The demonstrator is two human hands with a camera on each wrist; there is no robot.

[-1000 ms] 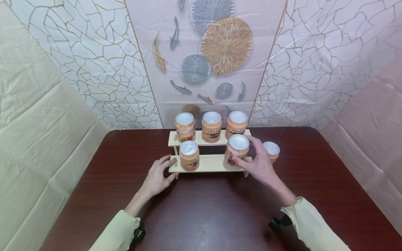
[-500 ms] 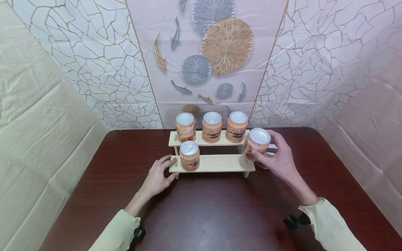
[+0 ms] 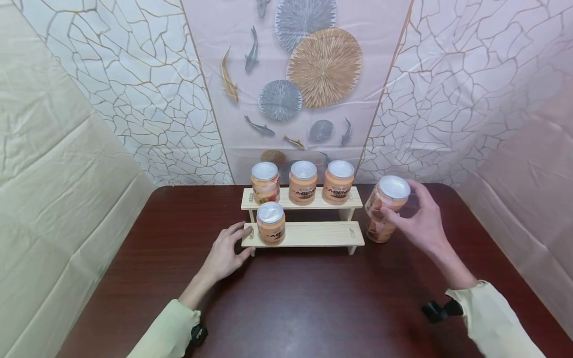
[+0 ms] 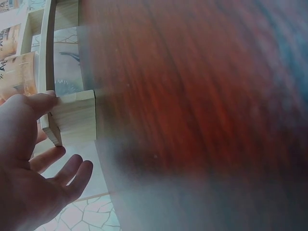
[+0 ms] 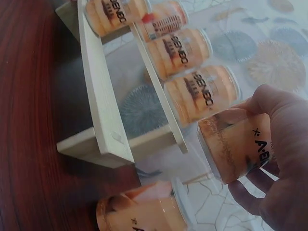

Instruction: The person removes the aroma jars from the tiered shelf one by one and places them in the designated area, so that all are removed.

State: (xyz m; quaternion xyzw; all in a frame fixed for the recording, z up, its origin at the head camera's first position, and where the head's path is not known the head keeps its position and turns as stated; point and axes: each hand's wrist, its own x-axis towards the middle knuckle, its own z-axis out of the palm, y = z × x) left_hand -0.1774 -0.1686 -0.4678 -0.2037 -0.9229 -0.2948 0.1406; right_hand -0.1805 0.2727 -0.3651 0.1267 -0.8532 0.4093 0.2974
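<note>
My right hand (image 3: 423,219) holds a clear jar (image 3: 386,203) of orange contents with a silver lid, raised off the table to the right of the two-tier wooden rack (image 3: 318,234). A second such jar (image 3: 379,231) stands on the table, partly hidden below the held one; in the right wrist view this standing jar (image 5: 144,211) shows apart from the held jar (image 5: 236,147). At the rack's left end, my left hand (image 3: 224,251) pinches the lower shelf's end between thumb and fingers. Beside it a jar (image 3: 271,228) stands on the lower shelf.
Three more jars line the upper shelf: a left jar (image 3: 265,186), a middle jar (image 3: 302,188) and a right jar (image 3: 338,186). The rack stands on a dark wooden table (image 3: 286,298), with a patterned cloth wall (image 3: 277,134) behind and cloth at both sides.
My right hand has lifted the jar from the right part of the lower shelf and carried it right, over the jar on the table. The left hand stays at the shelf's end.
</note>
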